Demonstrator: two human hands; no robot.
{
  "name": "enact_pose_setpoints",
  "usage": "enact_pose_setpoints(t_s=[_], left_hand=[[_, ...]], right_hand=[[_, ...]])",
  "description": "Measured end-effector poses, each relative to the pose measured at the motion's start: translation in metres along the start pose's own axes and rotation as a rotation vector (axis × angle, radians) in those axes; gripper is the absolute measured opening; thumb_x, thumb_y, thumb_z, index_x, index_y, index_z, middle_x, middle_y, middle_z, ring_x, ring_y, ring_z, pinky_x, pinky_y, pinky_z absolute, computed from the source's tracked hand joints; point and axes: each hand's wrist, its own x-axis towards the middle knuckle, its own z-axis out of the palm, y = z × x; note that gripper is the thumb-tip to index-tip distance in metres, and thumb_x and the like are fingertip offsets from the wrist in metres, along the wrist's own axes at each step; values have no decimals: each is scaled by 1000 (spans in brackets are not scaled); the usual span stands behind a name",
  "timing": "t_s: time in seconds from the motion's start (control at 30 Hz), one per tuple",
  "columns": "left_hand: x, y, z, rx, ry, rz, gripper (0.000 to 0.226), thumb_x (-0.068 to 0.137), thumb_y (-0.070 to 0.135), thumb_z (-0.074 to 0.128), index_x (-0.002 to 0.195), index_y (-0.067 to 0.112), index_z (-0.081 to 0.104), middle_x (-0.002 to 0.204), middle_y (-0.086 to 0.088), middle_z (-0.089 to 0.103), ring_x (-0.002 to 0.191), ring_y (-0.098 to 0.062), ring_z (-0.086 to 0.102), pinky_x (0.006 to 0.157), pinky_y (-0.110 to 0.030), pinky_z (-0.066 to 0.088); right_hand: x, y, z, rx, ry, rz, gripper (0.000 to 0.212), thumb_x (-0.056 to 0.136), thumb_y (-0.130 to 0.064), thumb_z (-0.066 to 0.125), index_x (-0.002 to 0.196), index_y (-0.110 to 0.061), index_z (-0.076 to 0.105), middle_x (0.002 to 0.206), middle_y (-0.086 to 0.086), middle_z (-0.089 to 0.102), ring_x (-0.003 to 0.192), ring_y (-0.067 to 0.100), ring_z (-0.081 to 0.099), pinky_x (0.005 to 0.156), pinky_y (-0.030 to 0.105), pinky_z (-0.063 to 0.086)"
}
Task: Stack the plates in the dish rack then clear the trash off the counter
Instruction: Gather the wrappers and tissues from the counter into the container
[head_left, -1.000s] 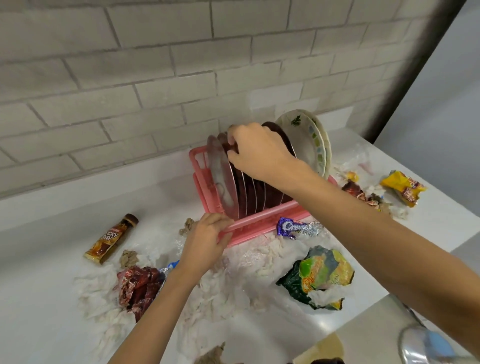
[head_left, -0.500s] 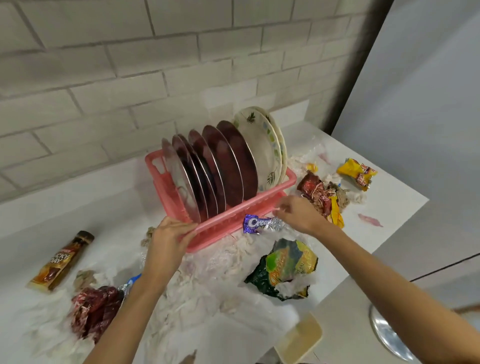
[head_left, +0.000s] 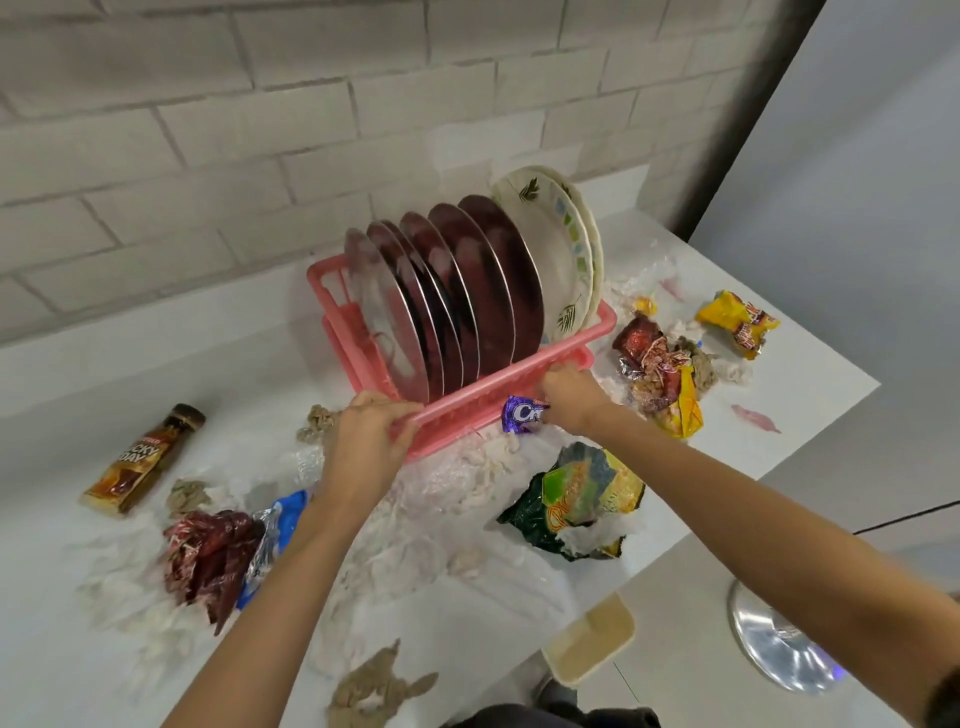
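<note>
A pink dish rack (head_left: 483, 384) stands on the white counter (head_left: 249, 358) with several steel plates (head_left: 467, 291) upright in it and two white patterned plates (head_left: 556, 244) at its right end. My left hand (head_left: 363, 441) grips the rack's front rail at the left. My right hand (head_left: 571, 397) grips the same rail at the right, just above a purple wrapper (head_left: 522, 413). Trash lies all around: a green and yellow chip bag (head_left: 576, 499), a dark red wrapper (head_left: 208, 556), torn white tissue (head_left: 441, 530).
A brown sachet (head_left: 143, 457) lies at the left. Red and yellow wrappers (head_left: 660, 374) and a yellow packet (head_left: 737, 322) sit right of the rack. The counter's edge runs diagonally at the lower right, with a beige bin (head_left: 592, 639) and a round metal lid (head_left: 779, 639) below.
My right hand left the tops of the plates and came down to the rack's front rail. My left hand stayed on the rail. The camera view shifted left.
</note>
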Motion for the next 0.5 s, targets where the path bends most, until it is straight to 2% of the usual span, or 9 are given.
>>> enact_pose_setpoints(t_s=[0.03, 0.1, 0.2, 0.27, 0.37, 0.43, 0.5], left_hand=[[-4, 2, 1, -6, 30, 30, 22, 82, 17, 76, 104, 21, 76, 96, 2, 73, 93, -12, 58, 86, -33, 51], [-15, 10, 3, -39, 109, 90, 20, 84, 13, 74, 103, 18, 76, 105, 3, 72, 101, -17, 58, 95, -33, 45], [-35, 25, 8, -163, 143, 132, 16, 88, 18, 68, 102, 18, 76, 103, 8, 70, 99, -11, 58, 94, -29, 42], [-45, 34, 15, -272, 77, 115, 15, 88, 20, 66, 100, 20, 75, 98, 13, 70, 89, -6, 61, 86, -30, 49], [-54, 43, 31, -326, -112, 92, 15, 90, 20, 65, 101, 26, 74, 93, 17, 70, 80, -3, 62, 77, -32, 54], [-58, 48, 42, -334, -215, 69, 16, 91, 21, 64, 101, 29, 74, 92, 17, 70, 79, -1, 61, 74, -30, 53], [-59, 57, 49, -350, -248, 48, 16, 92, 22, 63, 101, 29, 74, 92, 19, 69, 77, 0, 60, 69, -24, 49]], right_hand=[[-1, -1, -1, 4, 9, -9, 20, 81, -6, 67, 102, -4, 65, 108, 15, 64, 104, 32, 58, 90, 40, 46], [-3, 0, -6, 20, 43, -41, 7, 81, -6, 67, 82, -10, 62, 98, 14, 67, 98, 32, 60, 86, 37, 45], [-8, 6, -18, 99, 93, -89, 10, 80, -6, 67, 74, -11, 61, 90, 8, 67, 91, 28, 61, 83, 35, 46], [-17, 9, -23, 111, 123, -147, 7, 80, -5, 68, 76, -8, 63, 89, 7, 66, 90, 26, 58, 80, 37, 47], [-36, 11, -30, 141, 215, -243, 6, 80, -2, 70, 79, -7, 67, 88, 6, 67, 90, 24, 56, 79, 39, 48], [-50, 13, -39, 181, 317, -273, 7, 79, -1, 72, 84, -6, 70, 89, 6, 69, 88, 23, 57, 78, 34, 48], [-65, 14, -52, 254, 436, -256, 8, 81, -3, 71, 89, -6, 69, 92, 6, 67, 88, 21, 56, 78, 27, 46]])
